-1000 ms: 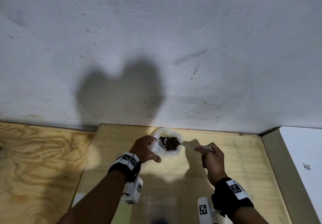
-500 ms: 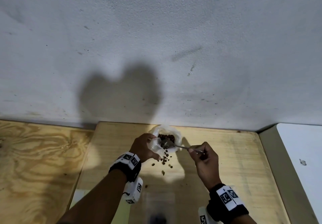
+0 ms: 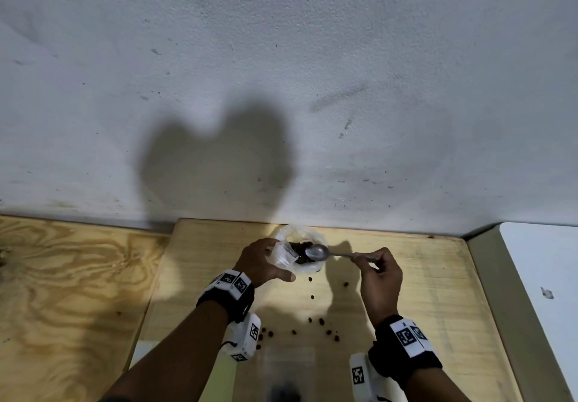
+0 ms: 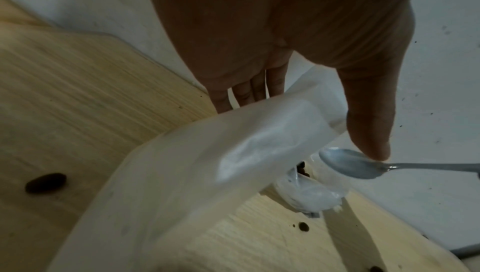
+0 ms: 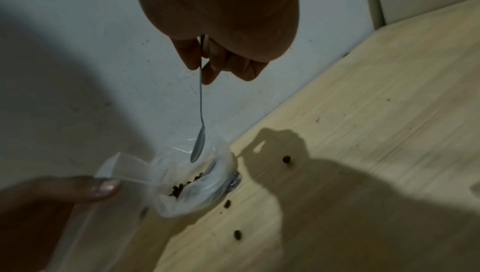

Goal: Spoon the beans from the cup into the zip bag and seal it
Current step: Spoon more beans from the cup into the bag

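Bottom centre of the head view: one clear cup, blurred, something dark at its base; contents cannot be made out.

Just above it, across the lower middle of the frame: loose beans scattered on the light wooden board, roughly a dozen and a half, most in a band between the two wrists, three or four nearer the bag.

Left of centre: left hand, one. Thumb and fingers pinch the folded-over lip of the zip bag, holding its mouth open; the thumb tip lies on the plastic.

Right of centre: right hand, one. Fingers curled, pinching the end of the spoon handle.

Spoon, one, metal. Bowl empty, at the bag's mouth, handle running right to the hand.

Zip bag, one, clear, standing on the board close to the wall. Contents: a small heap of dark beans at the bottom; number cannot be counted.
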The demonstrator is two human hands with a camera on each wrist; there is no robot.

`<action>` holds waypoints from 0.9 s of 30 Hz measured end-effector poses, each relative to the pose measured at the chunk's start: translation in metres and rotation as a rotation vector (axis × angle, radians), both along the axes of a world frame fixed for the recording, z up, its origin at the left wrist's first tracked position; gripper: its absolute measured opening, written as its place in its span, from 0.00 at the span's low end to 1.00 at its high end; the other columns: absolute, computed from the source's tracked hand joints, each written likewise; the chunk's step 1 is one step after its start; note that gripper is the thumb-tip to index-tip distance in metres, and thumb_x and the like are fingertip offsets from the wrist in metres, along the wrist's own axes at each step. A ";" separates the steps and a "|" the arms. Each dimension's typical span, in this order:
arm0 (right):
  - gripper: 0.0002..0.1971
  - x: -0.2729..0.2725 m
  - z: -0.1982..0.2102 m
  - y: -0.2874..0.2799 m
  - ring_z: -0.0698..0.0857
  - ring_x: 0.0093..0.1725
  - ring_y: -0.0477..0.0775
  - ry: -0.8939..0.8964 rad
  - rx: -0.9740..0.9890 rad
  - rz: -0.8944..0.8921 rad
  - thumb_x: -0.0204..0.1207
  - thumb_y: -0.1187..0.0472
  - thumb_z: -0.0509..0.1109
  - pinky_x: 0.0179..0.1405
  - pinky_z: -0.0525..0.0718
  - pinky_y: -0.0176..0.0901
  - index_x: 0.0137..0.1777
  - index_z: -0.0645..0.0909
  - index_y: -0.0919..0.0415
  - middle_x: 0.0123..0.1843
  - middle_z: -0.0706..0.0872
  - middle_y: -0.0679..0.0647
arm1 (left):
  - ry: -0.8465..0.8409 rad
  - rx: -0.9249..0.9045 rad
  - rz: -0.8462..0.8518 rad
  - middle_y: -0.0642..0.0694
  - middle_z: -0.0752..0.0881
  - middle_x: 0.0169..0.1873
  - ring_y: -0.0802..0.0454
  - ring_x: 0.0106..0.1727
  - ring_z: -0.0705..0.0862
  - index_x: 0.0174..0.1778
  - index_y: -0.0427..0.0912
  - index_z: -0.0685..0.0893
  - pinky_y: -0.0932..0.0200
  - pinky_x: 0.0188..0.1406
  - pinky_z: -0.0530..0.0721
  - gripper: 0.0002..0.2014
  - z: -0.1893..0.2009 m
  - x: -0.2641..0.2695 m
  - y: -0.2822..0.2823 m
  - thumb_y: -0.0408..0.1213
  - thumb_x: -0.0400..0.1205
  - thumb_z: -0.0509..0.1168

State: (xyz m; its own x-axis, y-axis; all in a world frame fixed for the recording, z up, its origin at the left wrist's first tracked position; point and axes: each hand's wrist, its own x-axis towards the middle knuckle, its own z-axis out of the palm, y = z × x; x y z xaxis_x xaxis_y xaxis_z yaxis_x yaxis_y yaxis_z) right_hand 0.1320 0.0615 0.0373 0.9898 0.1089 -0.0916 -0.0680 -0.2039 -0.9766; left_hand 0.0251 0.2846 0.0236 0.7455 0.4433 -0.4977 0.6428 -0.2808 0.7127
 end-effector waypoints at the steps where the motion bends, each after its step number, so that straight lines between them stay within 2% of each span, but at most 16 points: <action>1: 0.13 0.000 0.001 0.001 0.78 0.31 0.45 -0.015 -0.024 0.008 0.74 0.76 0.74 0.31 0.77 0.33 0.34 0.74 0.66 0.34 0.81 0.59 | 0.003 -0.003 -0.001 0.50 0.79 0.68 0.57 0.59 0.77 0.73 0.50 0.77 0.63 0.55 0.75 0.46 0.001 0.000 0.000 0.46 0.58 0.87; 3: 0.13 0.001 -0.003 0.002 0.74 0.25 0.43 -0.053 -0.097 0.036 0.75 0.75 0.74 0.24 0.72 0.32 0.35 0.74 0.63 0.33 0.81 0.56 | 0.008 -0.004 -0.004 0.50 0.79 0.69 0.55 0.62 0.78 0.73 0.50 0.76 0.63 0.56 0.76 0.46 0.001 0.000 0.001 0.46 0.58 0.87; 6: 0.14 0.003 -0.010 0.005 0.73 0.20 0.50 -0.094 -0.198 0.081 0.76 0.70 0.75 0.22 0.70 0.40 0.35 0.74 0.58 0.32 0.83 0.50 | 0.005 0.002 -0.013 0.50 0.79 0.70 0.53 0.64 0.79 0.73 0.49 0.77 0.63 0.58 0.77 0.46 0.003 0.002 0.002 0.46 0.58 0.87; 7: 0.14 0.004 -0.012 0.007 0.71 0.18 0.48 -0.105 -0.231 0.099 0.76 0.69 0.75 0.22 0.69 0.40 0.35 0.74 0.58 0.32 0.83 0.51 | -0.001 0.002 -0.013 0.50 0.79 0.69 0.54 0.63 0.79 0.72 0.49 0.77 0.63 0.57 0.77 0.46 0.003 0.003 0.003 0.46 0.58 0.87; 11: 0.15 0.006 -0.019 0.013 0.67 0.19 0.46 -0.092 -0.307 0.133 0.76 0.68 0.75 0.24 0.66 0.40 0.35 0.72 0.58 0.30 0.82 0.60 | -0.022 0.014 -0.024 0.51 0.80 0.67 0.55 0.61 0.79 0.71 0.51 0.78 0.63 0.56 0.78 0.46 0.003 0.008 0.004 0.47 0.55 0.88; 12: 0.15 0.007 -0.022 0.014 0.68 0.21 0.46 -0.079 -0.314 0.136 0.75 0.69 0.75 0.25 0.67 0.40 0.35 0.71 0.58 0.30 0.82 0.60 | -0.027 0.019 -0.025 0.52 0.80 0.67 0.55 0.61 0.79 0.70 0.51 0.79 0.63 0.56 0.78 0.46 0.004 0.009 0.005 0.47 0.55 0.88; 14: 0.17 0.005 -0.027 0.015 0.72 0.24 0.46 -0.050 -0.331 0.140 0.74 0.70 0.75 0.26 0.69 0.41 0.33 0.70 0.57 0.28 0.81 0.53 | -0.033 0.014 -0.022 0.53 0.80 0.65 0.56 0.60 0.79 0.69 0.51 0.79 0.64 0.54 0.78 0.45 0.003 0.009 0.005 0.46 0.55 0.88; 16: 0.19 0.001 -0.033 0.017 0.73 0.26 0.44 -0.026 -0.332 0.133 0.73 0.70 0.76 0.26 0.68 0.37 0.32 0.68 0.56 0.26 0.77 0.48 | -0.043 0.009 -0.027 0.54 0.80 0.64 0.56 0.60 0.79 0.69 0.52 0.79 0.65 0.53 0.78 0.44 0.002 0.009 0.005 0.46 0.55 0.88; 17: 0.19 0.000 -0.035 0.018 0.72 0.27 0.44 -0.007 -0.322 0.128 0.73 0.69 0.76 0.26 0.68 0.35 0.31 0.68 0.58 0.25 0.75 0.47 | -0.047 0.008 -0.031 0.55 0.80 0.64 0.56 0.61 0.79 0.68 0.52 0.79 0.65 0.53 0.78 0.44 0.001 0.009 0.005 0.46 0.54 0.88; 19: 0.18 -0.005 -0.041 0.021 0.71 0.28 0.44 0.071 -0.298 0.109 0.73 0.69 0.77 0.30 0.70 0.39 0.31 0.68 0.61 0.26 0.75 0.47 | -0.049 0.002 -0.042 0.57 0.79 0.63 0.57 0.62 0.78 0.68 0.53 0.79 0.66 0.54 0.77 0.44 -0.001 0.008 0.004 0.46 0.55 0.88; 22: 0.19 -0.011 -0.046 0.032 0.71 0.31 0.52 0.208 -0.280 0.068 0.72 0.70 0.75 0.32 0.68 0.47 0.30 0.67 0.61 0.27 0.73 0.52 | -0.039 0.001 -0.057 0.57 0.78 0.64 0.57 0.64 0.78 0.69 0.53 0.78 0.63 0.58 0.80 0.45 -0.003 0.006 0.002 0.47 0.54 0.87; 27: 0.17 -0.012 -0.057 0.048 0.74 0.33 0.57 0.408 -0.247 0.018 0.68 0.67 0.76 0.36 0.73 0.50 0.27 0.70 0.60 0.28 0.76 0.55 | -0.020 -0.006 -0.073 0.56 0.78 0.65 0.57 0.64 0.78 0.70 0.53 0.78 0.62 0.59 0.81 0.47 -0.005 0.002 0.002 0.47 0.53 0.87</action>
State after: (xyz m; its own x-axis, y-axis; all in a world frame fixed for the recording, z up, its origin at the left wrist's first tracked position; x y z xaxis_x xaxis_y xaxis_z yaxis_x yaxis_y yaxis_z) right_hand 0.1199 0.1095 -0.0197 0.8657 0.0515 -0.4979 -0.4304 -0.4314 -0.7929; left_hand 0.0275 0.2866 0.0182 0.7852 0.3847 -0.4853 0.6068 -0.3218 0.7268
